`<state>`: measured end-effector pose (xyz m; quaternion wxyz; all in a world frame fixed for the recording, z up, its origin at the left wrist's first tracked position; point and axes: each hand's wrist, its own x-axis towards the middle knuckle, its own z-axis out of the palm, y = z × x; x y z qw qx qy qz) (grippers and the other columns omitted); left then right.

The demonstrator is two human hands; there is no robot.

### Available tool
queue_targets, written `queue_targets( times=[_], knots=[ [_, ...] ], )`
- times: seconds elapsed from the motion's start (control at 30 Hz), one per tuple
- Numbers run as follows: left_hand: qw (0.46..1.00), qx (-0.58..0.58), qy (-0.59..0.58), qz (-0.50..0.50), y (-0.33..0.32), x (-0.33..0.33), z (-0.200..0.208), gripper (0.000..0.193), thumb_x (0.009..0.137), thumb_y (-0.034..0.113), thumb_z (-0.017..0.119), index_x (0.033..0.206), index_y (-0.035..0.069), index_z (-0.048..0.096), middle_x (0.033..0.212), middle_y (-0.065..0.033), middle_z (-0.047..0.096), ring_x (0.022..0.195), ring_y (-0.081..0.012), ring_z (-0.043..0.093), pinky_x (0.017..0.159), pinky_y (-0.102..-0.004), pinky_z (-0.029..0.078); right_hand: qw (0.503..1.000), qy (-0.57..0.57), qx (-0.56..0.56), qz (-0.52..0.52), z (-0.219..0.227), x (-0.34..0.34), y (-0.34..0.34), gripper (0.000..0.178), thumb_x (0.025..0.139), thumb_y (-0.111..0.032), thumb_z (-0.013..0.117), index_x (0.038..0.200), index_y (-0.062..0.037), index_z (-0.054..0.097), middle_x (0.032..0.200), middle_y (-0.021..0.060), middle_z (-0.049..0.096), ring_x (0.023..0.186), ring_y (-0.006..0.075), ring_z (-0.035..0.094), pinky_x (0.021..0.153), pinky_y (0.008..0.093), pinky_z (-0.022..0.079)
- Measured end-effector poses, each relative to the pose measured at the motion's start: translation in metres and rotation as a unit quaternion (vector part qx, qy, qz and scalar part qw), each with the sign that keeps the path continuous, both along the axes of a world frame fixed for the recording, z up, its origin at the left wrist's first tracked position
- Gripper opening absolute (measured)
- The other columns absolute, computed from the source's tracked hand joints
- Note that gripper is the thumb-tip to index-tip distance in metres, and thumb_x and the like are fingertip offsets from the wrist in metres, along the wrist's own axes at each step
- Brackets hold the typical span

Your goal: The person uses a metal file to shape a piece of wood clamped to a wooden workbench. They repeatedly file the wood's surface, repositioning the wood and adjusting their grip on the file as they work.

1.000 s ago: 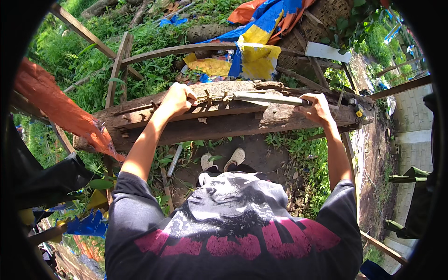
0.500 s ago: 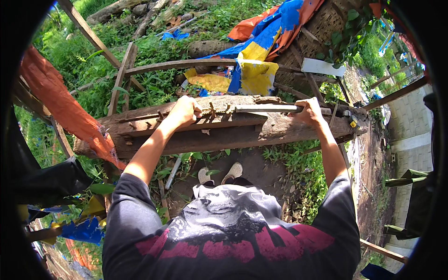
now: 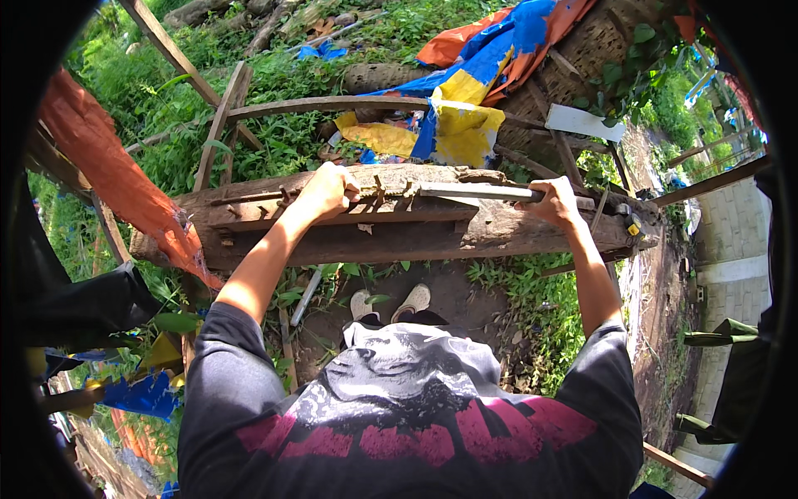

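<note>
A thick, weathered wooden beam (image 3: 540,232) lies crosswise before me, with short pegs (image 3: 379,186) standing up from its top. My right hand (image 3: 555,202) is wrapped round a straight grey metal pipe (image 3: 474,191), which lies along the beam; the pipe's left end sits beside the pegs. My left hand (image 3: 331,193) is closed among the pegs, to the left of the pipe's end. What its fingers grip is hidden, though a thin edge shows along the beam near it. A yellow and black tape measure (image 3: 633,225) rests at the beam's right end.
An orange tarp strip (image 3: 125,175) hangs at the left. Wooden rails (image 3: 332,105) and blue, yellow and orange tarp (image 3: 465,125) stand behind the beam. A loose grey tube (image 3: 307,295) leans below it, near my shoes (image 3: 413,301). A block wall (image 3: 731,224) is at the right.
The whole view has shifted slightly. Both hands keep the same hold, and the pipe lies almost as before.
</note>
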<state>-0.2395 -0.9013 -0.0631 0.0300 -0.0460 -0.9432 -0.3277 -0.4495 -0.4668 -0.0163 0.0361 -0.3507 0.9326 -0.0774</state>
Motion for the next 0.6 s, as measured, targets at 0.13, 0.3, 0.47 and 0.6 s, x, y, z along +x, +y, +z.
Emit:
queue_targets(
  times=[0.13,0.3,0.47,0.6],
  knots=[
    [1.0,-0.026,0.001,0.014,0.002,-0.001,0.004,0.01,0.065,-0.007,0.065,0.073,-0.001,0.064,0.067,-0.0177,0.064,0.059,-0.0325,0.062,0.059,-0.0359,0.049,0.999,0.033,0.031,-0.027,-0.011,0.015,0.014,0.062,0.07,-0.057,0.083,0.11,-0.0112,0.075,0.097,0.014,0.075,0.094,0.0307,0.071,0.085,0.0398,0.055],
    [0.992,-0.106,0.04,0.048,0.008,0.011,-0.007,0.017,0.068,-0.002,0.07,0.082,0.005,0.075,0.081,-0.0155,0.073,0.075,-0.0308,0.072,0.071,-0.0372,0.056,0.992,0.07,0.063,-0.083,-0.019,0.037,0.0,0.049,0.072,-0.056,0.081,0.098,-0.014,0.078,0.08,0.0121,0.073,0.078,0.0293,0.072,0.075,0.0397,0.057],
    [0.996,-0.042,0.058,0.048,0.002,0.017,-0.005,0.016,0.07,0.0,0.068,0.084,0.003,0.074,0.08,-0.0146,0.073,0.072,-0.0282,0.072,0.071,-0.036,0.057,0.964,0.168,0.082,-0.19,-0.078,0.048,0.009,0.029,0.075,-0.036,0.079,0.098,-0.0198,0.077,0.09,0.0089,0.074,0.088,0.0282,0.07,0.083,0.0421,0.054],
    [0.996,-0.048,0.075,-0.012,-0.002,-0.001,0.0,0.013,0.066,0.003,0.066,0.077,0.002,0.072,0.075,-0.0155,0.071,0.068,-0.029,0.069,0.068,-0.0363,0.055,0.948,0.232,0.015,-0.217,-0.08,0.071,0.025,0.025,0.077,-0.03,0.076,0.098,-0.0167,0.074,0.092,0.01,0.074,0.091,0.0287,0.07,0.085,0.0425,0.054]
  ],
)
